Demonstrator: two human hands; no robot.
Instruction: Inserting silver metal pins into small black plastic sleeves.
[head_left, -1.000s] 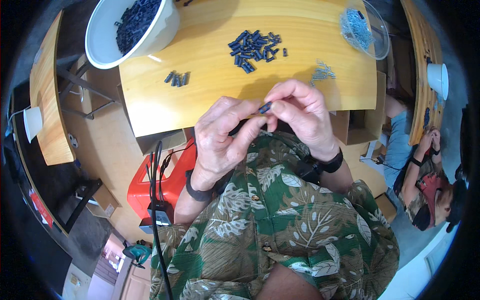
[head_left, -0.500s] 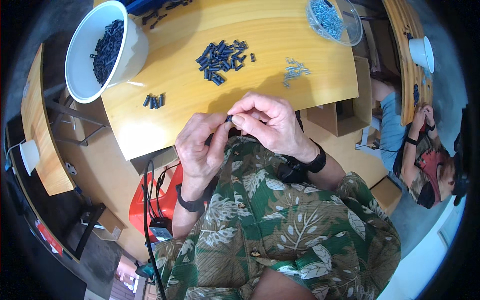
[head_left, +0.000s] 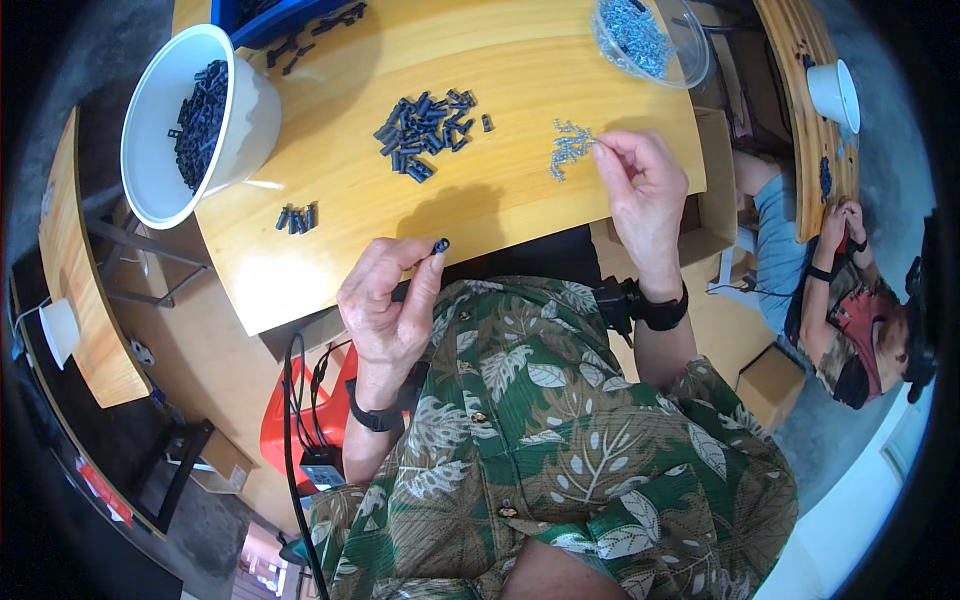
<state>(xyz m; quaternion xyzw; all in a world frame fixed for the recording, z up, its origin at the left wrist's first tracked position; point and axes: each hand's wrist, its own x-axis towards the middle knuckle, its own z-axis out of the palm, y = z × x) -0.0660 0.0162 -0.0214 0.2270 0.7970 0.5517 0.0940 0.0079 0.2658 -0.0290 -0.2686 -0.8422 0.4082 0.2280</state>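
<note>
My left hand [head_left: 388, 305] pinches a small black plastic sleeve [head_left: 441, 245] between thumb and forefinger, its round hollow end showing. My right hand [head_left: 645, 190] reaches over the table at the right, thumb and forefinger closed on a small silver screw at the edge of a loose pile of screws [head_left: 570, 148]. The screw is mostly hidden by the fingertips. A heap of black plastic sleeves [head_left: 420, 135] lies mid-table beyond my left hand, with one sleeve [head_left: 487, 122] apart on its right. Several more black pieces [head_left: 297, 218] lie together at the left.
A white bowl [head_left: 262, 120] of black parts stands at the table's left edge, beside a blue bin [head_left: 228, 22]. At the far right, a clear tub [head_left: 690, 62] holds silver screws. A black cable [head_left: 290, 440] hangs by a red stool [head_left: 275, 425]. Another person [head_left: 850, 310] sits at the right-hand table.
My hands have parted. The right hand has moved right to the screw pile, while the left keeps the black sleeve at nearly the same place. The view has shifted slightly.
</note>
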